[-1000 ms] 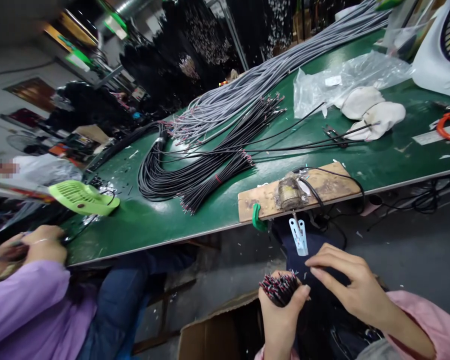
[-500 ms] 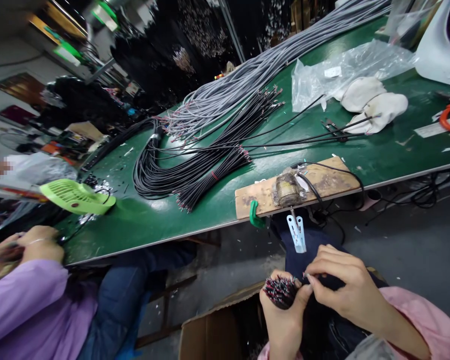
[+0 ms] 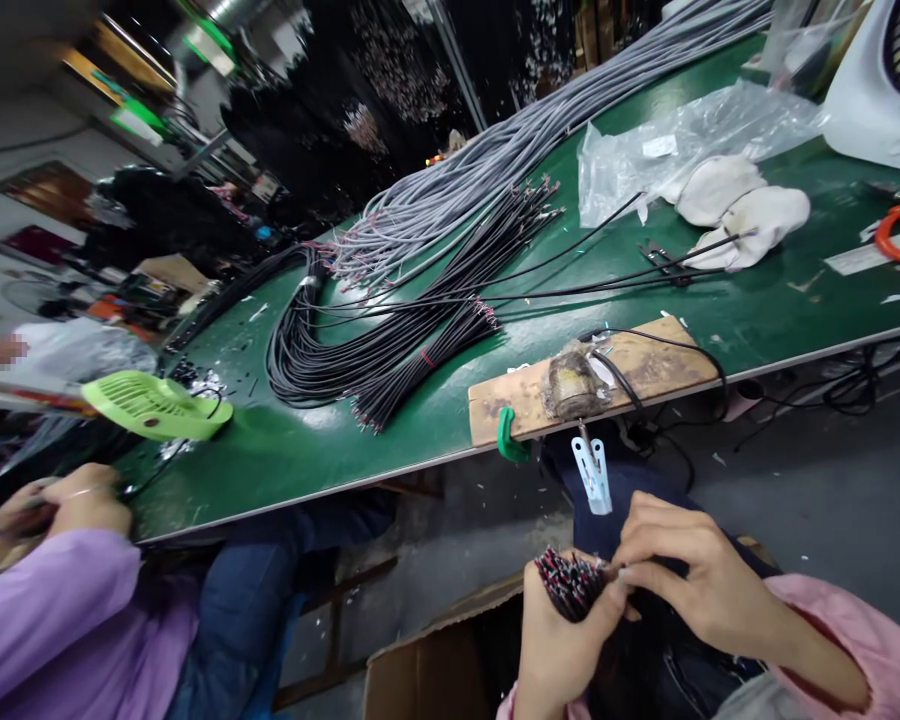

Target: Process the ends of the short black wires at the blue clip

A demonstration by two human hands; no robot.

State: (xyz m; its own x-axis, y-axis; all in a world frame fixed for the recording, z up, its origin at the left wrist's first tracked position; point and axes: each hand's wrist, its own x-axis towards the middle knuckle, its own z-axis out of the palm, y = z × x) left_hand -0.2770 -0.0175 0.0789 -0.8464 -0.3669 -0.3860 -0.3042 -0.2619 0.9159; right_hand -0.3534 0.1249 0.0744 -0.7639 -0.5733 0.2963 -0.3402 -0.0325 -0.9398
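Note:
My left hand [image 3: 562, 640] is wrapped round a bundle of black cables [image 3: 570, 583] with red stripped tips, held upright below the table edge. My right hand [image 3: 690, 580] pinches at the right side of the bundle's tips with thumb and forefinger. Just above them a white clip [image 3: 595, 475] hangs from a wooden board [image 3: 645, 365] clamped to the green table [image 3: 292, 450]. A brown lump with a black lead [image 3: 574, 380] sits on the board.
Black cable bundles [image 3: 390, 350] and long grey cables [image 3: 495, 165] lie across the table. A plastic bag [image 3: 682, 140], white gloves [image 3: 742, 215] and a green fan [image 3: 154, 405] rest there. A person in purple sleeves [image 3: 52, 610] works at left. A cardboard box [image 3: 427, 665] stands below.
My right hand moved down from hovering over the bundle to pinching at its tips. The left hand kept its hold and tilted the bundle slightly.

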